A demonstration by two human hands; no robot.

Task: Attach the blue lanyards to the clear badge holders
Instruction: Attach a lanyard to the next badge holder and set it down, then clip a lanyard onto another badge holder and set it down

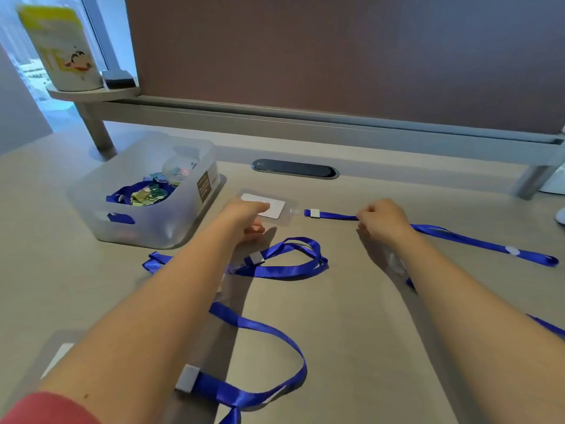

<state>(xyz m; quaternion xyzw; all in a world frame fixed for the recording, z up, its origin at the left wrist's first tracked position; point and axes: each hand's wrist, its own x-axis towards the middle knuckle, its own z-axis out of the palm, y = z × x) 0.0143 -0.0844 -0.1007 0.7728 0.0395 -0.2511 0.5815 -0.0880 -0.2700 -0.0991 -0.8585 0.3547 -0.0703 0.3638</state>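
Flat clear holder (276,209) w/ white card is pressed by L hand (244,217), fingers extended; woven blue lanyard (337,215) at 3 o'clock is pinched by R hand (382,220).

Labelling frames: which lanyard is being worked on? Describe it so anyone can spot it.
Start at the translucent bin far left. Right of it lies a badge holder under the left hand. The lanyard runs straight right from it, pinched by the right hand; the others lie looped, untouched.

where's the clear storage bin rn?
Head view, left of centre: the clear storage bin sits on the desk, just left of the left hand and the badge holder.
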